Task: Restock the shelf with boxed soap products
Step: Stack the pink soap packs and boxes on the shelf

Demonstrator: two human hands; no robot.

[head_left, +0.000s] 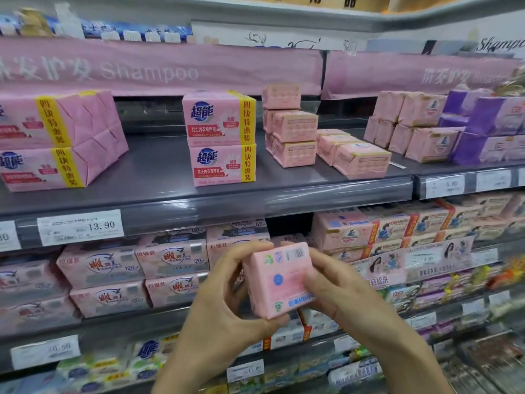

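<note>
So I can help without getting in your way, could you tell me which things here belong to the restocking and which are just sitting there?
Job: pink soap box, gripped by left hand and right hand; grey shelf; small pink stacks.
Just there: yellow-banded four-packs; purple packs; price tag.

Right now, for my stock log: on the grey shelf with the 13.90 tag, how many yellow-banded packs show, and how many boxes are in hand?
Yellow-banded packs: 4
Box, held: 1
Total: 5
</note>
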